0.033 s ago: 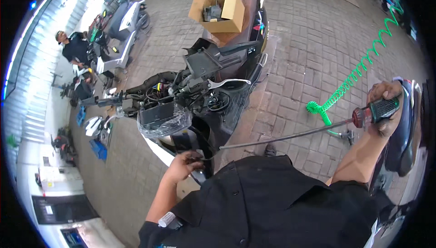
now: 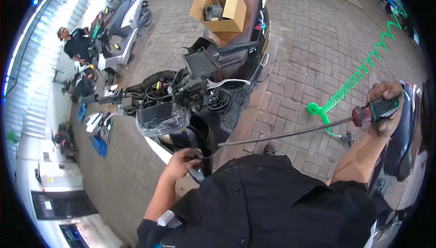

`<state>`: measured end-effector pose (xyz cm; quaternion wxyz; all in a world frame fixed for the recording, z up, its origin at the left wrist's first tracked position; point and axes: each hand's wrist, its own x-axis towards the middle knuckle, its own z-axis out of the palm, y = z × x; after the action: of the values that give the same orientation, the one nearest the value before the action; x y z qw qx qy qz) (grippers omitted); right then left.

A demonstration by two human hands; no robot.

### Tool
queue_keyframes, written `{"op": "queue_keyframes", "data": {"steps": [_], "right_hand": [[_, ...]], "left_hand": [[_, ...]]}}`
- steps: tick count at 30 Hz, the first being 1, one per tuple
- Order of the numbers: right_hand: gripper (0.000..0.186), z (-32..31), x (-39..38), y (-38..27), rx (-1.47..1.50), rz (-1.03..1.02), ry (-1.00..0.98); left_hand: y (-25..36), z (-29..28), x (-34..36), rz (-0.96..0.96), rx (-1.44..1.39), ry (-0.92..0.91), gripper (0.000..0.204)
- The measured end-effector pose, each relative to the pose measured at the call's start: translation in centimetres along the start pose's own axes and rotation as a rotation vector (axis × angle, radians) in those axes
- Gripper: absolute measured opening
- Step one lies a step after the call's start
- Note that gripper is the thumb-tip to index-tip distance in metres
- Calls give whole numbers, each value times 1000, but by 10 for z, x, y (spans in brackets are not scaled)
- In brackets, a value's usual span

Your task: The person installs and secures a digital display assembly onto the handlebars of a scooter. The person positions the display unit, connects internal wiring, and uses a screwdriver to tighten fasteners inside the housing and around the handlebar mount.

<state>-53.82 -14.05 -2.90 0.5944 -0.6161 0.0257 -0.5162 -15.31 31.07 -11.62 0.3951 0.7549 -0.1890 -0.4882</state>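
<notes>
Gripping a screwdriver (image 2: 362,115) in the right hand (image 2: 387,91) at three o'clock, with fingers closed firmly around the green-and-black handle. Pointing the long, thin shaft inward, with its tip just below centre toward six o'clock, near the front of a scooter (image 2: 200,64). Reaching with the left hand (image 2: 181,160) at seven o'clock, just beside the scooter's front, with fingers bent and partly curled, close to a thin dark cable; cannot tell of any hold on it.

Seeing the scooter from centre toward eleven o'clock, with wiring laid bare and clear plastic wrap (image 2: 177,123) over part of its front. Finding an open cardboard box (image 2: 234,18) on its seat at twelve o'clock, with dark parts inside. Noting a coiled green hose (image 2: 313,108) above the brick floor (image 2: 295,52), stretching from three toward two o'clock. Noting also another person (image 2: 76,47) at ten o'clock, near a parked motorbike (image 2: 120,25), and a blue bin (image 2: 98,145) between eight and nine.
</notes>
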Motion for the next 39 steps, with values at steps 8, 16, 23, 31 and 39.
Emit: {"op": "queue_keyframes", "data": {"steps": [8,16,23,31,39], "right_hand": [[80,-31,24,52,-4,89,35],[79,-25,27,72,8,127,23],[79,-7,21,79,35,177,13],[77,13,52,80,13,114,-52],[74,85,75,75,-58,12,-2]], "left_hand": [[65,65,15,65,95,84,19],[79,72,18,295,17,0,19],[86,54,15,461,19,53,18],[111,-32,9,834,-69,229,20],[178,-115,39,1023,201,361,28]]}}
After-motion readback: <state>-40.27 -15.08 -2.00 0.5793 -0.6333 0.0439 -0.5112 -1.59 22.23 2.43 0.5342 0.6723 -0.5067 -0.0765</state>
